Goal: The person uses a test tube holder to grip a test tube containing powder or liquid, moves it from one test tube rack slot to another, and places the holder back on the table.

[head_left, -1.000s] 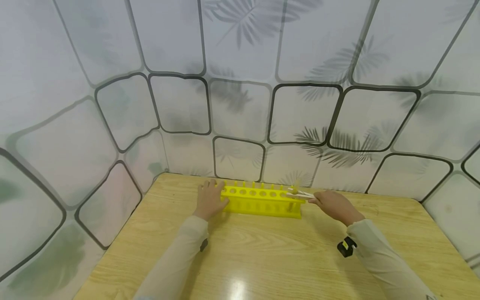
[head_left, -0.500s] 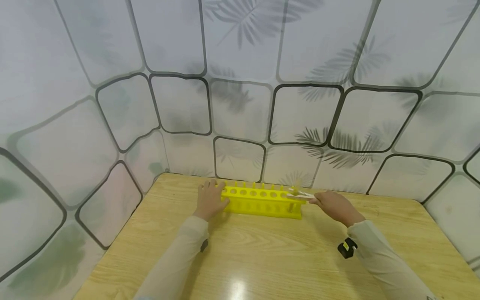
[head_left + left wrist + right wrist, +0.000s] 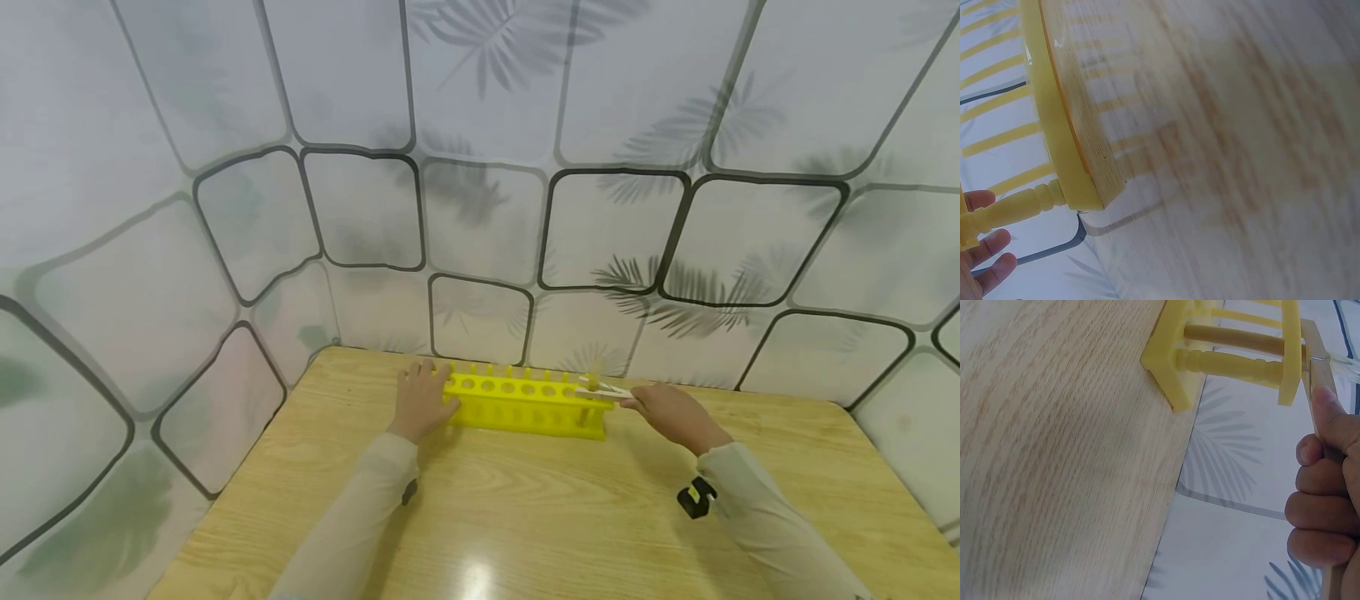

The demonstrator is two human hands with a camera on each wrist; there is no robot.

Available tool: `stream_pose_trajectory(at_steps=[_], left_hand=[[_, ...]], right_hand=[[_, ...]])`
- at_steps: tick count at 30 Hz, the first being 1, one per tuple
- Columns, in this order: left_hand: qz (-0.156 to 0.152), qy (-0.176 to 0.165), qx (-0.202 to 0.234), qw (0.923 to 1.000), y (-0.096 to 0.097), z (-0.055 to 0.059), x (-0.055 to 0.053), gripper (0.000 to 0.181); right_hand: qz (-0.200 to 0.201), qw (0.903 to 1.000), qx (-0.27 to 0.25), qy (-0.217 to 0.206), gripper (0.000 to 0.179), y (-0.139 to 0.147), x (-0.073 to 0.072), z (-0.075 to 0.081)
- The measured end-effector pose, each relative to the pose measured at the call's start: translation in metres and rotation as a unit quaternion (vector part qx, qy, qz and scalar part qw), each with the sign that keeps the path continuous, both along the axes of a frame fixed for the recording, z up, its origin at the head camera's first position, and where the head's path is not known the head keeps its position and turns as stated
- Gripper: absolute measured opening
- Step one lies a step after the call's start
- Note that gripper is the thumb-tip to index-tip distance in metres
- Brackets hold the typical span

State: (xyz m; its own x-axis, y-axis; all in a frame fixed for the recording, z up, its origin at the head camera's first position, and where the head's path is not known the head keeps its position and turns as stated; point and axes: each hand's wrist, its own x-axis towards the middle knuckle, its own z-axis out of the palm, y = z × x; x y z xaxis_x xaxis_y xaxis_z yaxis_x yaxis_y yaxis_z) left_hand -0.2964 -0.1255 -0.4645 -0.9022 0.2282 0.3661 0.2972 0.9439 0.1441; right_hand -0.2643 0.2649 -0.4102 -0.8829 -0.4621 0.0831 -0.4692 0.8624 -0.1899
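A yellow test tube rack (image 3: 525, 414) stands on the wooden table, one row of holes along its top. My left hand (image 3: 422, 404) holds its left end, thumb at the front; in the left wrist view fingertips (image 3: 1000, 265) show beyond the end post. A glass test tube (image 3: 1235, 339) with brownish contents stands in the hole at the rack's right end, its clear top (image 3: 1346, 365) rising above. My right hand (image 3: 675, 417) grips a wooden test tube clamp (image 3: 1319, 362), whose jaws lie around the tube just above the rack's top plate.
The light wood table (image 3: 517, 508) spreads in front of the rack. Behind it hangs a pale curtain-like backdrop (image 3: 480, 225) with grey outlines and leaf prints, close to the table's back edge. Short yellow pegs (image 3: 510, 372) stick up along the rack's rear side.
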Motion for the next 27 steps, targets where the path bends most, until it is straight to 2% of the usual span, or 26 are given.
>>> stream_pose_trajectory(at_steps=[27], left_hand=[[0.0,0.006,0.005,1.0,0.001,0.004,0.005,0.05]], right_hand=[[0.001,0.9996,-0.005,-0.028,0.033,0.004,-0.005,0.013]])
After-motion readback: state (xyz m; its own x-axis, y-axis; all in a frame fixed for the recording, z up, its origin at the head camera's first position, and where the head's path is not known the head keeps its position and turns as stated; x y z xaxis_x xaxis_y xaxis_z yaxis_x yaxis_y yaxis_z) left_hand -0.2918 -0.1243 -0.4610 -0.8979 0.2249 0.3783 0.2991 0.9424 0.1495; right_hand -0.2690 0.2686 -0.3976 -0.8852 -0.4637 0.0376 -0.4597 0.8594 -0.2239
